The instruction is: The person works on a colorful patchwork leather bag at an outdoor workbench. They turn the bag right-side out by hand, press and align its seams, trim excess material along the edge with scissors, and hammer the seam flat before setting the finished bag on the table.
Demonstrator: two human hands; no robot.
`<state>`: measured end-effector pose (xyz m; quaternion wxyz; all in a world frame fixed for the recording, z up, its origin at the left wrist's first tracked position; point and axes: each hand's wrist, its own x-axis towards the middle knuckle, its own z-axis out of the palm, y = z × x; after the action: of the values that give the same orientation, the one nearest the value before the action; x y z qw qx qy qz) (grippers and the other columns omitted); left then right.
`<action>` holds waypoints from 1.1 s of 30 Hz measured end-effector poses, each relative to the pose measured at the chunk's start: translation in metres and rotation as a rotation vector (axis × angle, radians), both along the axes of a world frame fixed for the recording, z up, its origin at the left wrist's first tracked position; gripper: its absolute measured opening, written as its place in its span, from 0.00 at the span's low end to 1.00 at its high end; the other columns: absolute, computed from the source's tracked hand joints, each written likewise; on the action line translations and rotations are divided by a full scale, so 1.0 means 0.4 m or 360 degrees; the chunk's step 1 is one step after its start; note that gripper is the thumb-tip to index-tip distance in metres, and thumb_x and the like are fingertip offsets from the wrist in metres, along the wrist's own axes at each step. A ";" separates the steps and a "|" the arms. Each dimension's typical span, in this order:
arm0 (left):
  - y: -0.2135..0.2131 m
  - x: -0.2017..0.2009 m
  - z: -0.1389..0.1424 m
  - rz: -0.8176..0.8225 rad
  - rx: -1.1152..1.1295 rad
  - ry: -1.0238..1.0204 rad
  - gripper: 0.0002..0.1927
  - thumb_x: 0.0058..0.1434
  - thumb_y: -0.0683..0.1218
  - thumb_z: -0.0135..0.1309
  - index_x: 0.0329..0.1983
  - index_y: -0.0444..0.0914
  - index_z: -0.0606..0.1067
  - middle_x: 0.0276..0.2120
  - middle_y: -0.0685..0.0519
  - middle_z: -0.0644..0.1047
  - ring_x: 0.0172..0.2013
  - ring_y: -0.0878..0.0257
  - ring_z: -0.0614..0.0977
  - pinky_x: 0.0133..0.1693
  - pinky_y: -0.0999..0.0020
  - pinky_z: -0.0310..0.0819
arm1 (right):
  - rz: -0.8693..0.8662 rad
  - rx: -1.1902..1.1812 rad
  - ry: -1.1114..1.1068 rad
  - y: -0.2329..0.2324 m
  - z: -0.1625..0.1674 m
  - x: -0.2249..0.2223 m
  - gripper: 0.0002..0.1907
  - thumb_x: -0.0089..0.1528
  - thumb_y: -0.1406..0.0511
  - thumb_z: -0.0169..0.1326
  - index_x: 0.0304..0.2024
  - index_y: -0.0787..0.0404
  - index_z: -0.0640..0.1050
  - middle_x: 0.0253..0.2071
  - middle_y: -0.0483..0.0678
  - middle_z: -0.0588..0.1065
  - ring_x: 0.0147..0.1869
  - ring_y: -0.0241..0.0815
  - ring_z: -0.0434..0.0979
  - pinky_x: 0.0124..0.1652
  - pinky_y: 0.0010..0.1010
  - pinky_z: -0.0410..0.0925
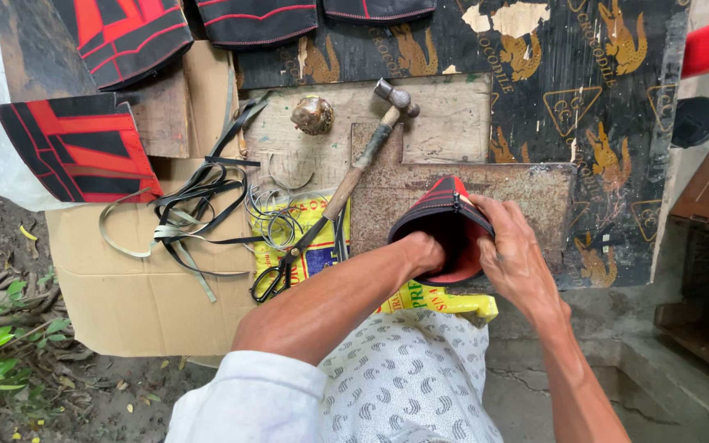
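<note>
Head view: low in the frame, the left hand (422, 253) is pushed wrist-deep into a black-and-red pouch (445, 226), fingers hidden, so I cannot tell whether they are spread or curled; it seems to prop the pouch open from within. The right hand (514, 256) clasps the pouch's outer wall at frame centre-right, steadying it over a rusty plate (535, 197) on the table (617, 123). Just left lie scissors (276, 275), wire coils (276, 215) and black straps (198, 201). Farther up, a hammer (371, 143) lies slanted beside a lump (313, 114). Finished panels (80, 148) lie upper left.
</note>
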<state>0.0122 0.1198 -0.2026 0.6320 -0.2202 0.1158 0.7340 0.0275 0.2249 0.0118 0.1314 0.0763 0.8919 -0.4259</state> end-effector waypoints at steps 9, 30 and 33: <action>0.018 -0.009 0.002 0.0279 0.0006 -0.0196 0.16 0.71 0.44 0.40 0.52 0.36 0.77 0.49 0.44 0.80 0.49 0.53 0.81 0.57 0.57 0.73 | 0.0078 -0.0150 0.0168 0.022 -0.009 -0.008 0.27 0.59 0.73 0.51 0.63 0.61 0.69 0.48 0.58 0.69 0.53 0.58 0.72 0.54 0.43 0.66; -0.009 -0.027 -0.032 0.0210 -0.0083 -0.0114 0.17 0.72 0.43 0.38 0.59 0.39 0.73 0.56 0.48 0.77 0.55 0.57 0.76 0.61 0.61 0.68 | 0.0039 -0.0089 0.0089 0.018 -0.013 -0.007 0.31 0.54 0.75 0.46 0.62 0.63 0.69 0.46 0.59 0.68 0.51 0.60 0.71 0.56 0.45 0.65; -0.016 -0.024 -0.032 0.0130 -0.0117 -0.0025 0.17 0.72 0.42 0.39 0.59 0.39 0.73 0.56 0.47 0.76 0.55 0.57 0.76 0.61 0.61 0.67 | -0.0007 -0.0079 0.0036 0.020 -0.017 -0.006 0.29 0.56 0.75 0.46 0.62 0.63 0.69 0.47 0.60 0.68 0.51 0.61 0.70 0.54 0.46 0.65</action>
<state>0.0024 0.1133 -0.2153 0.5939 -0.2537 0.1286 0.7526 0.0251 0.2327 0.0050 0.1224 0.0702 0.8824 -0.4489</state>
